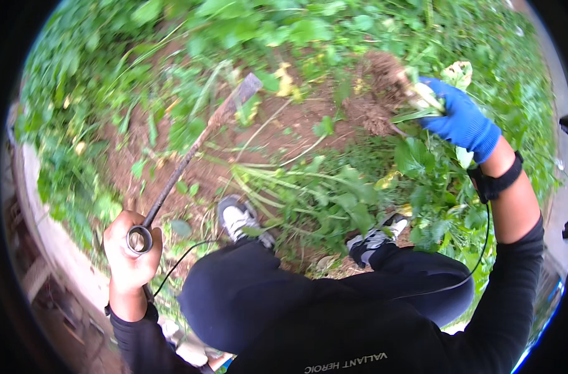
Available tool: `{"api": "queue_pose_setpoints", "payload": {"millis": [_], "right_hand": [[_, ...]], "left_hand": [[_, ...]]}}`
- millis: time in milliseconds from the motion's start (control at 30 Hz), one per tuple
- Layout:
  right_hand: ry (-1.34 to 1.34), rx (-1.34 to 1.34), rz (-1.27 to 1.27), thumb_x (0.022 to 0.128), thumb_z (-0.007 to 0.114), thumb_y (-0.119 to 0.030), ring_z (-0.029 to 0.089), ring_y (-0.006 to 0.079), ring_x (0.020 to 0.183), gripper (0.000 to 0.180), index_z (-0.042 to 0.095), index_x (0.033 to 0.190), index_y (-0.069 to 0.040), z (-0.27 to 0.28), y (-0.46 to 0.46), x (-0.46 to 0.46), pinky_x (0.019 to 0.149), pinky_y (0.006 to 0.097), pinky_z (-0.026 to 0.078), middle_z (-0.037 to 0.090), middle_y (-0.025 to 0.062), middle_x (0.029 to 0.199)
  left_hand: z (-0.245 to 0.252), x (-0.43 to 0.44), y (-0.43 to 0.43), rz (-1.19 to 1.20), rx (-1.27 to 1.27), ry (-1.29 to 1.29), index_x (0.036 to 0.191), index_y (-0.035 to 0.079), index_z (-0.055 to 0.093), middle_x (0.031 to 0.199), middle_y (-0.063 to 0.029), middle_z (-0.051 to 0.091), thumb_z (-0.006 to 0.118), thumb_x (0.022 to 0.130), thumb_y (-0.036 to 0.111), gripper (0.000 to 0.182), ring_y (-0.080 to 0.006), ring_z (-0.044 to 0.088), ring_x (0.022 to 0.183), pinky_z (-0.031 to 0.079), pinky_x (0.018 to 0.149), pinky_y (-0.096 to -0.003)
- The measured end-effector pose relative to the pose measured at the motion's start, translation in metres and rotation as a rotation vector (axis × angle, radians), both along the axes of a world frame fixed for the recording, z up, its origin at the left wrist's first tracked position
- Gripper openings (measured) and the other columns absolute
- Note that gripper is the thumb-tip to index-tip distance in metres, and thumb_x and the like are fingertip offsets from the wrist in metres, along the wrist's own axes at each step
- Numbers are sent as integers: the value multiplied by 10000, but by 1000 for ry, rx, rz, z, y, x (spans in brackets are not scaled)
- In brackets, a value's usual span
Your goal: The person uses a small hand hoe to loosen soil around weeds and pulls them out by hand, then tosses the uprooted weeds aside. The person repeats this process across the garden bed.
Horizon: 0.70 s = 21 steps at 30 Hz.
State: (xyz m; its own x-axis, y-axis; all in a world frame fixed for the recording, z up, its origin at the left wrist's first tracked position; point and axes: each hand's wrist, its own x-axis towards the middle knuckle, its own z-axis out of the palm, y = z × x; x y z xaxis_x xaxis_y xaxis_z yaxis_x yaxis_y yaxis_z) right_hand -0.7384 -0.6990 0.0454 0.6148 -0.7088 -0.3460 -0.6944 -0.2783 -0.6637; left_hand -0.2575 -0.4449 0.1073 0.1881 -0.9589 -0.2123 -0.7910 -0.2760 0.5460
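Observation:
My bare left hand (132,248) grips the tubular metal handle of a long weeding tool (186,161). Its thin rusty shaft slants up and right to a flat blade (246,89), which appears above the brown soil; whether it touches anything is unclear. At upper right, my right hand (459,114) wears a blue knit glove and is closed around the pale stem bases of an uprooted leafy plant (424,96). A clump of roots with brown soil (384,77) points left from the glove, slightly blurred. Part of the plant's foliage is hidden behind the hand.
Cut or pulled leafy stalks (307,187) lie on the ground before my sneakers (239,217). Dense green plants (284,21) surround the bare soil (288,126). A concrete edge (62,248) runs along the left, and thin black cables (485,248) hang from both wrists.

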Motion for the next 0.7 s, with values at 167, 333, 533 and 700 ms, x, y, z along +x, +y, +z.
{"api": "queue_pose_setpoints", "payload": {"millis": [167, 333, 533, 700], "right_hand": [[343, -190, 273, 774, 673, -153, 655, 400, 830, 396, 585, 1151, -73, -8, 10, 50, 756, 451, 523, 667, 223, 891], [230, -64, 173, 760, 739, -244, 665, 385, 799, 474, 569, 1174, -86, -14, 71, 107, 722, 451, 527, 672, 202, 866], [-140, 32, 88, 763, 662, -212, 661, 385, 802, 484, 538, 1204, -54, -54, 172, 209, 720, 489, 504, 676, 192, 876], [549, 122, 319, 896, 490, -262, 569, 281, 1137, 581, 412, 1436, -63, -115, 202, 252, 943, 512, 373, 607, 96, 1209]], "left_hand": [[22, 24, 49, 48, -153, -125, 725, 48, 516, 601, -63, 518, 660, 670, -2, 162, -173, 493, 504, 403, 498, -317], [15, 28, 62, 169, -108, -2, 738, 59, 518, 640, -67, 546, 683, 652, -14, 199, -175, 525, 538, 427, 527, -302], [-12, 36, 66, 153, -145, 64, 762, 54, 540, 660, -68, 553, 686, 647, -36, 206, -181, 529, 561, 430, 544, -305], [-23, 31, 54, 181, -176, 160, 807, 81, 508, 739, 11, 494, 653, 695, -28, 213, -92, 456, 645, 408, 602, -250]]}}
